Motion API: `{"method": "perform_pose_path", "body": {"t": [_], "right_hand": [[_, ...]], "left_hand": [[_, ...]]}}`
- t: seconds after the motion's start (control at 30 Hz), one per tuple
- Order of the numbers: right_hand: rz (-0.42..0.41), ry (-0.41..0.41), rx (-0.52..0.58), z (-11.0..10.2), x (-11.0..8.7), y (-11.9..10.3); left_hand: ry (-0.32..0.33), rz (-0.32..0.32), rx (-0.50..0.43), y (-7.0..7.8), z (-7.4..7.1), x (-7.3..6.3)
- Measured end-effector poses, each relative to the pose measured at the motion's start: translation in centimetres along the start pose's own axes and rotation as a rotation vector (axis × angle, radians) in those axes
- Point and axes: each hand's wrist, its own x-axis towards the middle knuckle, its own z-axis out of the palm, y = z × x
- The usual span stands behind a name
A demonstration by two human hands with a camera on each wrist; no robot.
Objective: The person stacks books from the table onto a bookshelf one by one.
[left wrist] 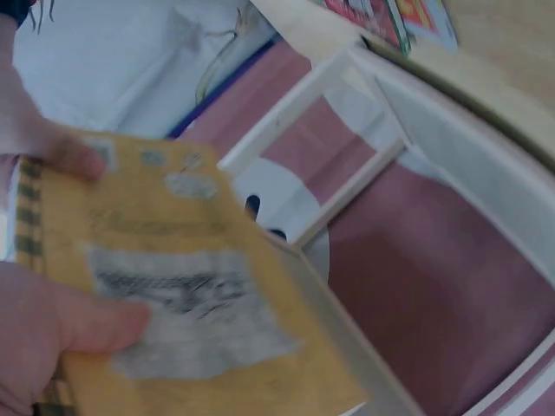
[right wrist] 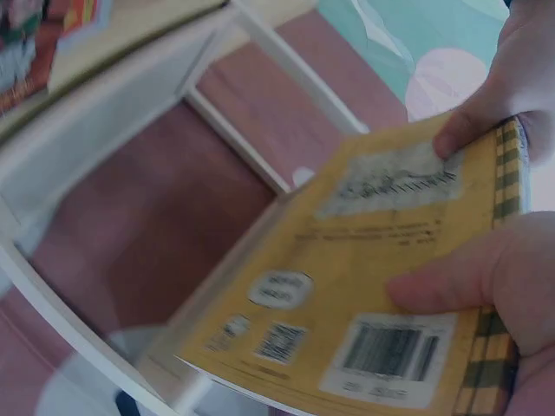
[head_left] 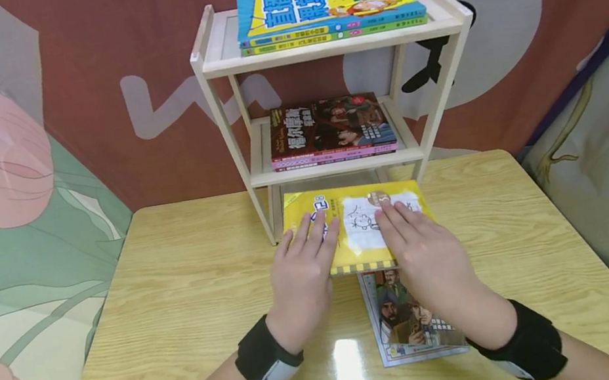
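Observation:
A yellow book [head_left: 360, 259] with a checkered spine is held level between my two hands, in front of the lowest tier of a small white shelf rack [head_left: 337, 166]. My left hand [head_left: 303, 286] grips its left side, fingers flat over the front cover. On the right side my right hand [head_left: 434, 256] does the same. Both wrist views show the thumbs pressed against the back cover, which carries a barcode [right wrist: 390, 351]. Partly under the book and my right forearm, a comic-style illustrated book [head_left: 398, 328] lies on the table.
Blue books [head_left: 322, 1] are stacked on the rack's top tier, dark red books [head_left: 330, 126] on its middle tier. The rack stands at the back of the wooden table [head_left: 194, 287], against a printed cloth backdrop [head_left: 88, 105].

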Motion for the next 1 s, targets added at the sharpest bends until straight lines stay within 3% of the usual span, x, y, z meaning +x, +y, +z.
{"method": "perform_pose_path", "body": {"t": [0.1, 0.23, 0.5, 0.7, 1.0], "right_hand": [[-0.024, 0.151, -0.031, 0.0, 1.0, 0.4], [-0.027, 0.337, -0.056, 0.9, 2.7, 1.1], [-0.030, 0.497, -0.113, 2.1, 6.3, 3.2], [-0.029, 0.449, -0.106, 2.9, 8.0, 4.2], [-0.029, 0.267, -0.062, 3.7, 8.4, 5.0]], "left_hand": [[0.135, 0.031, 0.037, -0.8, 0.2, 1.2], [0.257, 0.051, 0.078, -1.9, 0.8, 2.9], [0.347, 0.072, 0.164, -3.5, 1.9, 6.4], [0.327, 0.059, 0.165, -4.4, 2.9, 7.8], [0.127, 0.041, 0.106, -4.9, 3.7, 8.0]]}}
